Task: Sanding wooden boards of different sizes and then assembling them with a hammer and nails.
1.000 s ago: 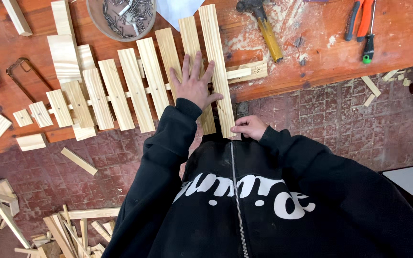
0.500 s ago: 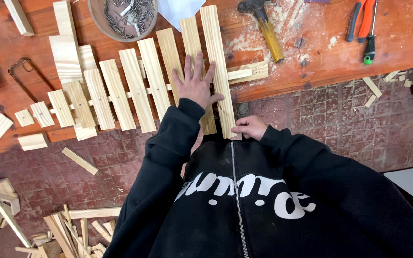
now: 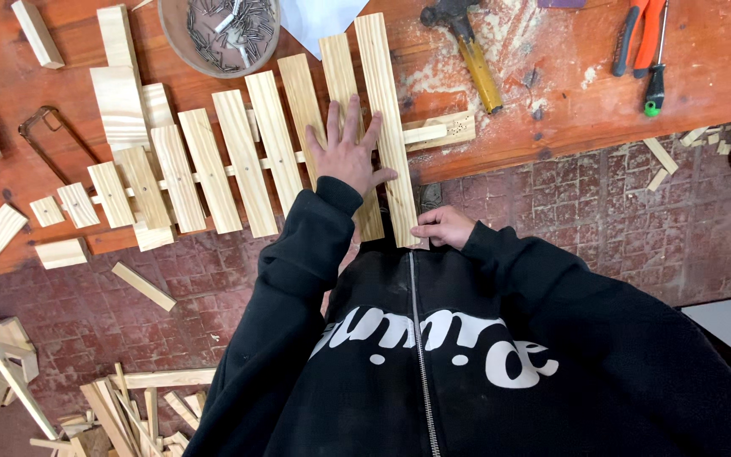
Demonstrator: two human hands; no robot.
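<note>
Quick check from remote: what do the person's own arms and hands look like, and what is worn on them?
Both arms are in long black hoodie sleeves with ribbed cuffs. The left hand and right hand are bare: no gloves, rings or watch visible.

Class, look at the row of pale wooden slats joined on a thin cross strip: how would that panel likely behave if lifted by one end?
The slat panel would probably sag or twist, since only one thin cross strip seems to join the slats. It looks light: thin pale wood. It overhangs the bench edge, so it may tip without the left hand pressing it and the right hand at its end.
</note>
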